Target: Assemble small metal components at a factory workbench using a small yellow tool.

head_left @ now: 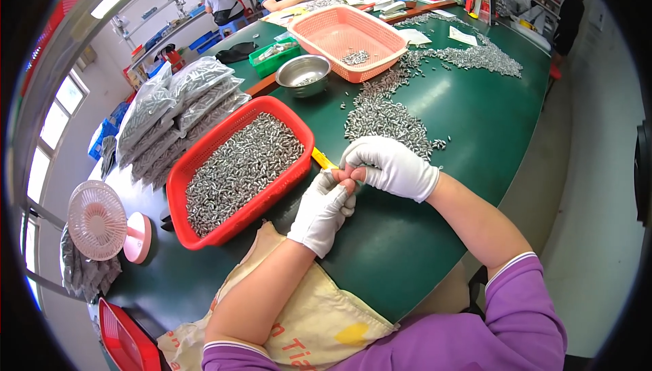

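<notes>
The left hand [324, 211] and right hand [394, 167], two in all, are meeting, grips pinched closed; I cannot tell whether they are pinching a piece. A fingertip-handling step seems to be going on, the next move calling for steady fingertips. Beyond, one yellow tool [323, 158] is lying beside one full red basket [178, 201]. Uncountable metal pieces [244, 174] are filling it and heaping on the bench [475, 120]. Farther, one steel bowl [308, 90], one green tray [278, 66] and one pink basket [339, 28] are standing.

White gloves [402, 167] — some fingers [349, 184] bare-tipped, purple short sleeves [524, 306] — white-trimmed cuffs [510, 267]
</notes>
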The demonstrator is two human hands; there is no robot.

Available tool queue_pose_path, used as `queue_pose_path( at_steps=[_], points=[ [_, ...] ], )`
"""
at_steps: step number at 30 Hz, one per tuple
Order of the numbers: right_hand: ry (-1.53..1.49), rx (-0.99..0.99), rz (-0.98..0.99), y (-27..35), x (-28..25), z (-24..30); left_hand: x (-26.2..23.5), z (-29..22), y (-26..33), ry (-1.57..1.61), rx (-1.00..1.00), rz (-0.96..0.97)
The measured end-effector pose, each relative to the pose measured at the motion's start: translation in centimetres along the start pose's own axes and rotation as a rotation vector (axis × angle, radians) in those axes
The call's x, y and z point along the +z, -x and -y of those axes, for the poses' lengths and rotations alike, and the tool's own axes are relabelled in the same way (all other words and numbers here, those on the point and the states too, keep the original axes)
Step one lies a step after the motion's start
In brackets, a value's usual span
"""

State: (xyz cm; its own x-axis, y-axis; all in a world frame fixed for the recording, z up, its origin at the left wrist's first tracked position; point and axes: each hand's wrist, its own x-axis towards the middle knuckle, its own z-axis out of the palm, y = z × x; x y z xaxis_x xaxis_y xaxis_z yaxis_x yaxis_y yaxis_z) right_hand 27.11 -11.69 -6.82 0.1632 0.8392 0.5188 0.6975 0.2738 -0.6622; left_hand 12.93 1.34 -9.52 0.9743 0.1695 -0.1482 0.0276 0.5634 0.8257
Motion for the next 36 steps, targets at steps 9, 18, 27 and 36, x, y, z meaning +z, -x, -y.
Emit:
queue_pose_path(
  at_steps=[9,18,27,36],
  points=[
    [0.734,0.209,-0.156,0.7,-2.1,-0.6,-0.1,0.0,0.0,0.072,0.064,0.039],
    [0.812,0.39,-0.077,1.0,-1.6,-2.2,-0.4,0.1,-0.1,0.097,0.051,0.104],
    [0.675,0.214,-0.247,0.6,-1.9,-0.8,-0.5,0.0,-0.1,0.139,0.033,0.083],
    [0.723,0.284,0.04,0.5,-0.3,0.8,-0.7,0.0,-0.2,0.179,0.017,0.059]
  ],
)
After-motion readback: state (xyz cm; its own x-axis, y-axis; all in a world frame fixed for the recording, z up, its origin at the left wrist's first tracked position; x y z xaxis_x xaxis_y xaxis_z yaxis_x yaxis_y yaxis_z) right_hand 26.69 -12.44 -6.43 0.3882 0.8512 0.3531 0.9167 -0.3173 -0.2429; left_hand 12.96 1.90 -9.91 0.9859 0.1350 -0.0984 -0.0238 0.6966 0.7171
